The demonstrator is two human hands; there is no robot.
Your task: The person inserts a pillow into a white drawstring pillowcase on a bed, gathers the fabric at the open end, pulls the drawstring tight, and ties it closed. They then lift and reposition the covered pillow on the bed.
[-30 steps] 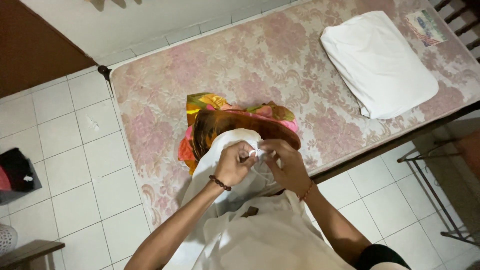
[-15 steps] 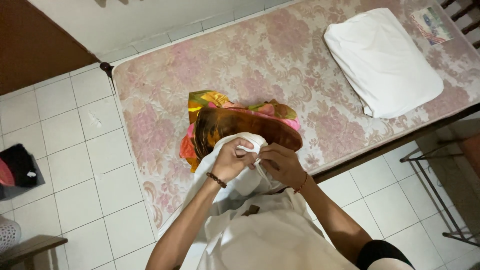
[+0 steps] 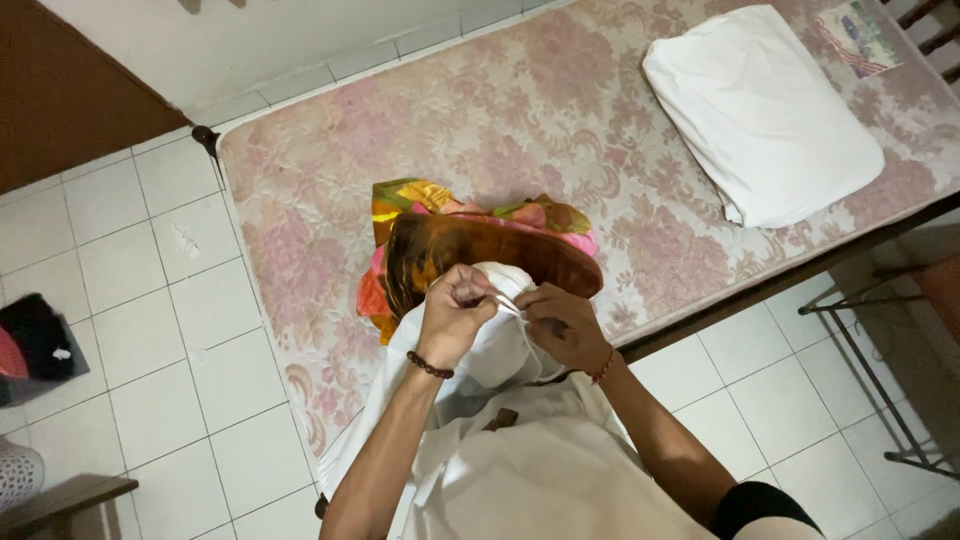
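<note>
White cloth, bunched at the near edge of the floral mattress, is pinched between the left hand and right hand (close together, left slightly farther forward), its length trailing back toward the person.

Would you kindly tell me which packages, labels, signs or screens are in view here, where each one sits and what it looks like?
Mattress label: sewn flat on the pink floral mattress at its far right corner, beyond the white pillow; a tilted rectangle, pale green and blue with a red edge.
No packages, signs or screens show; the left hand and right hand grip only white cloth.
</note>
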